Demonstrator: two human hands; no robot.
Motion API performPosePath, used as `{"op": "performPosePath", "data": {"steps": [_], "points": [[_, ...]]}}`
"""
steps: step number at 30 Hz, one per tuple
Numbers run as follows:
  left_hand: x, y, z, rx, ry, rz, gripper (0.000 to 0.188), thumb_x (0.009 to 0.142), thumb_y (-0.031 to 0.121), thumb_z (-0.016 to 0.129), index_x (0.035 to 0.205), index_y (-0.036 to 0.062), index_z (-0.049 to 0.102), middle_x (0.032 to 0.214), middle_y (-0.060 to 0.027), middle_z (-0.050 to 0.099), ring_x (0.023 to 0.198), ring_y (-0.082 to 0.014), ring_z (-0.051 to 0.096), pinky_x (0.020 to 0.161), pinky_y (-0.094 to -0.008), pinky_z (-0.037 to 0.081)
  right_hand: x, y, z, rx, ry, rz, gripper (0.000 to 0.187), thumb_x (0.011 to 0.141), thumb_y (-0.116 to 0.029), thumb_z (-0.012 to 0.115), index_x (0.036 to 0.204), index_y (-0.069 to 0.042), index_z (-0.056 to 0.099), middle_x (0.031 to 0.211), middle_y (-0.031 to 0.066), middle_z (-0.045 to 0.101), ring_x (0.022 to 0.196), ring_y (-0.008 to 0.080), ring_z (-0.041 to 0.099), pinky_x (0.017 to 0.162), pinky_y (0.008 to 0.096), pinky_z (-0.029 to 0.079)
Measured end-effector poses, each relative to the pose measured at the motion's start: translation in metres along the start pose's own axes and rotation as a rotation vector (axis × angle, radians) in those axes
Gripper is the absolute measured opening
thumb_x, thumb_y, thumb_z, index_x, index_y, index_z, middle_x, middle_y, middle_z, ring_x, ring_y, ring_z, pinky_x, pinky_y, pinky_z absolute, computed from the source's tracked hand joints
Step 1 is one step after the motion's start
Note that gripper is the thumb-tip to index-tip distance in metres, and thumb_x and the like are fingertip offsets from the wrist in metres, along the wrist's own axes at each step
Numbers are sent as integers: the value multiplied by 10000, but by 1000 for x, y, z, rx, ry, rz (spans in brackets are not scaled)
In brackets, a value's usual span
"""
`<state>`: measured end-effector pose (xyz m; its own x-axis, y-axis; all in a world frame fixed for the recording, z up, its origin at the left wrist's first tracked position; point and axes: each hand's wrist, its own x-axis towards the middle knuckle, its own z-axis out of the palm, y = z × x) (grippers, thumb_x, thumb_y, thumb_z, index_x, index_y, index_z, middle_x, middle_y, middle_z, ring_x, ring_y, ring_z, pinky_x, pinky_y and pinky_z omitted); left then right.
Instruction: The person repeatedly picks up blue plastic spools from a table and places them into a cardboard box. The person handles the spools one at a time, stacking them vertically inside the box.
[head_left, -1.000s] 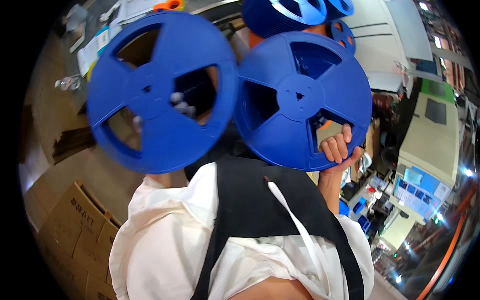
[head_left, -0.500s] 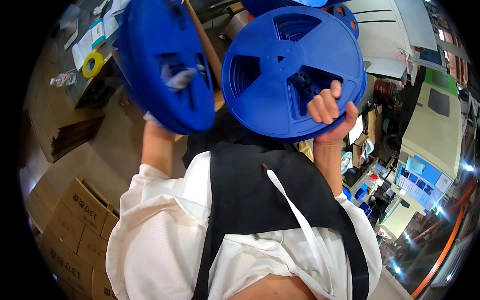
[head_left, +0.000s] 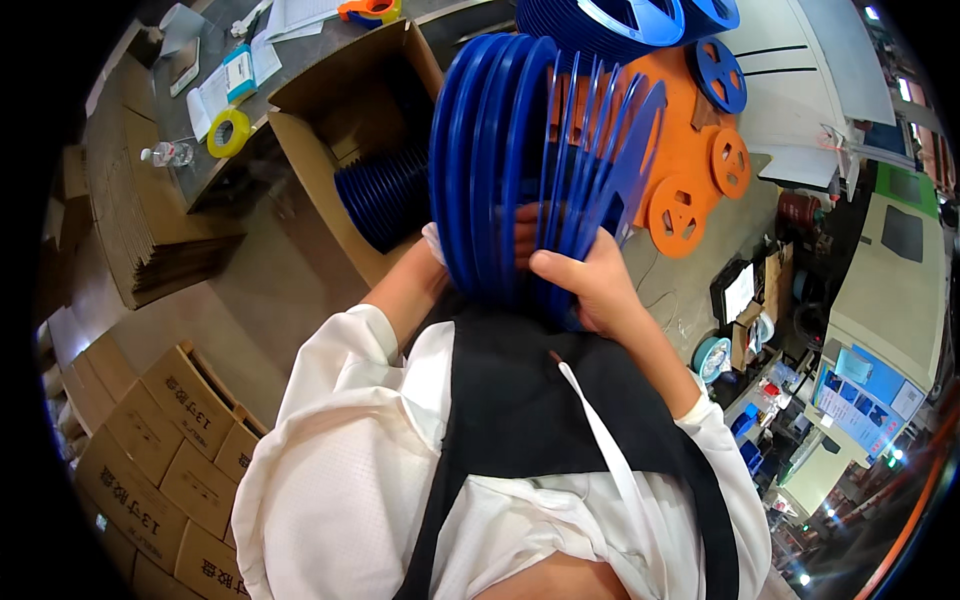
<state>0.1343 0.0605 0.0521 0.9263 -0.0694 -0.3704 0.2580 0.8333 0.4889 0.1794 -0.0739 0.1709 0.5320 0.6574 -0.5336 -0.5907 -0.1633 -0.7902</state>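
Several blue plastic reels (head_left: 490, 170) stand on edge side by side in front of my apron, held between my two hands. My left hand (head_left: 433, 243), in a whitish glove, supports the left side of the stack; its fingers are hidden behind the reels. On the right, my bare right hand (head_left: 600, 285) grips the thinner blue reels (head_left: 600, 160), which fan apart at the top. Its thumb lies on the near side, and bare fingertips show in the gap between the two groups.
An open cardboard box (head_left: 310, 150) with more blue reels (head_left: 385, 195) inside stands ahead left. Beyond my hands are orange reels (head_left: 678, 215) and a stack of blue reels (head_left: 600, 30). Yellow tape (head_left: 229, 133) lies on the grey table (head_left: 215, 180). Cartons (head_left: 170, 470) are piled lower left.
The left stack has come right and turned edge-on against the right-hand reels, which also turned from face-on to edge-on. The cardboard box and orange reels have come into view.
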Motion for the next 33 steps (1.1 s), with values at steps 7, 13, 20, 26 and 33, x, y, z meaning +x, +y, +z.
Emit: {"op": "performPosePath", "data": {"steps": [7, 13, 20, 26, 33], "points": [[-48, 28, -51, -539, -238, 179, 708, 799, 571, 639, 1223, 16, 520, 1118, -161, 623, 1149, -309, 568, 1038, -435, 438, -17, -7, -48, 72, 358, -148, 444, 845, -130, 623, 1232, 45, 493, 956, 164, 656, 836, 242, 669, 815, 377, 545], [-75, 13, -65, -768, -324, 237, 710, 800, 586, 631, 1212, 15, 535, 1104, -158, 632, 1130, -304, 587, 1034, -433, 443, -15, -5, -55, 121, 466, -179, 365, 884, -180, 608, 1169, 30, 523, 969, 173, 667, 837, 247, 674, 780, 384, 566], [-86, 8, -76, -858, -149, 297, 677, 817, 585, 607, 1170, 8, 573, 1076, -153, 642, 1118, -311, 597, 1049, -431, 428, -4, 3, -66, 187, 503, -133, 363, 931, -237, 556, 1180, 26, 533, 1005, 178, 654, 897, 262, 667, 804, 390, 563], [-73, 17, -108, -742, -215, 381, 618, 899, 514, 508, 1272, 21, 515, 1207, -138, 605, 1197, -284, 542, 1099, -447, 353, 6, 11, -62, 216, 532, -55, 367, 932, -236, 547, 1197, 17, 522, 1000, 166, 657, 885, 261, 666, 824, 395, 549], [-26, 31, -224, -691, 180, 374, 586, 910, 488, 486, 1305, 55, 474, 1260, -101, 543, 1233, -258, 485, 1108, -458, 313, -2, 40, -49, 170, 570, 18, 403, 895, -192, 549, 1231, 18, 476, 986, 175, 654, 880, 255, 661, 814, 388, 548]]}}
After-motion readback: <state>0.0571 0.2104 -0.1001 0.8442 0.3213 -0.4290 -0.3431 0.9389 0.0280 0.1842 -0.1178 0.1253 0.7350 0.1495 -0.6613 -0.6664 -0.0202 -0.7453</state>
